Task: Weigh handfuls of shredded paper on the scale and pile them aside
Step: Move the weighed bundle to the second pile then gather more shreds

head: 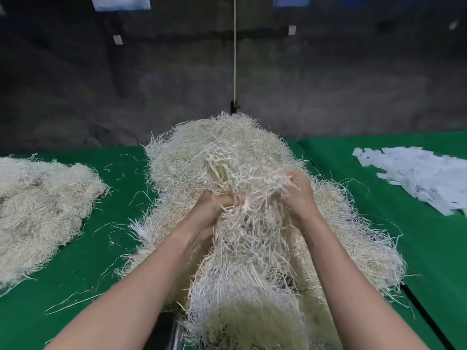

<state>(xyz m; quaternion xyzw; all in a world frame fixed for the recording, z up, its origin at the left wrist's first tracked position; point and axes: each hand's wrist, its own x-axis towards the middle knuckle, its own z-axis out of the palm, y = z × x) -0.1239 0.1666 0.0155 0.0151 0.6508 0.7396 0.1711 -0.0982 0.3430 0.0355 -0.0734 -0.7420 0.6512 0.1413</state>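
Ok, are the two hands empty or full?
Full: the left hand and right hand both grip a clump of shredded paper, its strands hanging over the big pile.

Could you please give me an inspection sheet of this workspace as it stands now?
Surface: green table cover.
Job's things: large shredded paper heap in the middle; smaller pile at the left; scale not clearly seen.
Clutter: loose strands scattered on the cover; white paper slips at the right.
Grippers: left hand and right hand both grip a handful over the heap.
Cables: white cord hangs straight down behind the heap.
Surroundings: dark wall behind.
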